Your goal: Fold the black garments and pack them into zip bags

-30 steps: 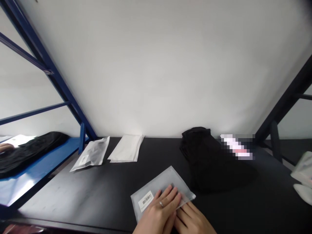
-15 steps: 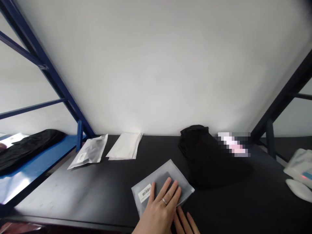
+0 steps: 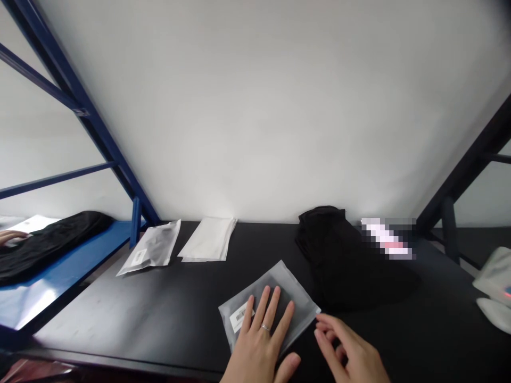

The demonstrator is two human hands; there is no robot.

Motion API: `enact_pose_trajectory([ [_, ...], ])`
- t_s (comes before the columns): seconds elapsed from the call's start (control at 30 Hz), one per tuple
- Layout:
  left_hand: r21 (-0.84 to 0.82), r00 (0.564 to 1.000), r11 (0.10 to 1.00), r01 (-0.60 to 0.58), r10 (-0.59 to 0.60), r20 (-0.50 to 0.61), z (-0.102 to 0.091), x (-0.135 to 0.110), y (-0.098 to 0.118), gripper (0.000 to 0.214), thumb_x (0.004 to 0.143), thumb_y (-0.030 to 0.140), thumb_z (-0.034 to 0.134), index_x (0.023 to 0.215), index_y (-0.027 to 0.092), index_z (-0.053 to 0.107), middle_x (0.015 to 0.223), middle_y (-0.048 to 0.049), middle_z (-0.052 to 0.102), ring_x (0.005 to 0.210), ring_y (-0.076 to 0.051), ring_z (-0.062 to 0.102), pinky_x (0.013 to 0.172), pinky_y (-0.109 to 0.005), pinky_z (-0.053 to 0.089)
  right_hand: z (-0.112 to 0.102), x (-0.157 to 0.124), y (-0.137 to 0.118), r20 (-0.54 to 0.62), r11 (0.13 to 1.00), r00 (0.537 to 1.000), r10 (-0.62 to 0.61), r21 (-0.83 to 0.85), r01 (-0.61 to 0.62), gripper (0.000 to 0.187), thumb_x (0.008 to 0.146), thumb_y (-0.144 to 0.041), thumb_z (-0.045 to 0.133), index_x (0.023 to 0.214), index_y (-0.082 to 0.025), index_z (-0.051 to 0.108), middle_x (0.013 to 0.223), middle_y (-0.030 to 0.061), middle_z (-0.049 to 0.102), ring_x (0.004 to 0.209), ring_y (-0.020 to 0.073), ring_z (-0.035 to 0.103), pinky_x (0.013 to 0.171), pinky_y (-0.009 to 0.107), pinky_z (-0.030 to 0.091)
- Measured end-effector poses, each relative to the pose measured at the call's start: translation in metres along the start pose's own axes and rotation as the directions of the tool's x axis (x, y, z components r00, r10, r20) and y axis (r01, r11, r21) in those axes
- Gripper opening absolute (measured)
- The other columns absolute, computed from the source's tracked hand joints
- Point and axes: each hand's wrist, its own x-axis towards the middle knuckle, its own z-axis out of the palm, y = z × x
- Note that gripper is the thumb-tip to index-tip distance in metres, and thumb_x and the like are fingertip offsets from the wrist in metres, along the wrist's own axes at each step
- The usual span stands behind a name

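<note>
A frosted zip bag (image 3: 293, 287) lies at an angle on the black table, a dark folded item showing through it. A white barcode label is at its left side. My left hand (image 3: 259, 335), with a ring on one finger, is spread flat on the bag. Beside the bag's right corner, at the small white zip slider (image 3: 318, 310), is my right hand (image 3: 351, 348). Its fingers are bent, with thumb and forefinger apart. Whether the forefinger touches the slider, I cannot tell.
Black cloth (image 3: 351, 266) is heaped at the back right. A filled zip bag (image 3: 154, 247) and a stack of flat white bags (image 3: 209, 239) lie at the back left. A white device (image 3: 495, 314) stands far right. Another person's hand (image 3: 11, 235) shows over the blue table.
My right hand has come out from under my left and moved right to the bag's corner. My left hand's fingers have spread wider on the bag.
</note>
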Motion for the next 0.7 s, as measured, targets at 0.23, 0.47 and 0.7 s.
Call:
enact_pose_trajectory([
  [0.23, 0.045, 0.99, 0.996, 0.071, -0.065, -0.122, 0.01, -0.01, 0.009, 0.081, 0.104, 0.071, 0.031, 0.167, 0.019, 0.027, 0.136, -0.0203, 0.07, 0.116, -0.036, 0.069, 0.077, -0.037, 0.058, 0.02, 0.024, 0.006, 0.119, 0.891, 0.932, 0.342, 0.274, -0.362, 0.046, 0.09, -0.062, 0.064, 0.109, -0.022, 0.074, 0.091, 0.0091, 0.081, 0.059, 0.0187, 0.075, 0.051, 0.023, 0.06],
  [0.47, -0.268, 0.973, 0.936, 0.228, -0.208, 0.1, -0.019, 0.022, -0.014, 0.054, 0.1, 0.018, 0.049, 0.153, 0.023, 0.049, 0.137, -0.0152, 0.066, 0.119, -0.031, 0.066, 0.094, -0.044, 0.057, 0.038, 0.052, -0.007, 0.149, 0.864, 0.936, 0.319, 0.36, -0.352, 0.046, 0.085, -0.064, 0.069, 0.105, -0.022, 0.07, 0.068, 0.0008, 0.07, 0.056, 0.0168, 0.065, 0.052, 0.024, 0.053],
  [0.7, -0.597, 0.895, 0.674, 0.435, -0.25, 0.369, -0.033, 0.084, -0.051, 0.024, 0.094, 0.012, 0.052, 0.089, 0.019, 0.074, 0.084, -0.0041, 0.072, 0.08, -0.022, 0.067, 0.08, -0.033, 0.049, 0.038, 0.071, -0.017, 0.206, 0.867, 0.936, 0.286, 0.36, -0.345, 0.039, 0.087, -0.06, 0.068, 0.088, -0.021, 0.074, 0.07, 0.0032, 0.071, 0.058, 0.0167, 0.061, 0.054, 0.026, 0.047],
])
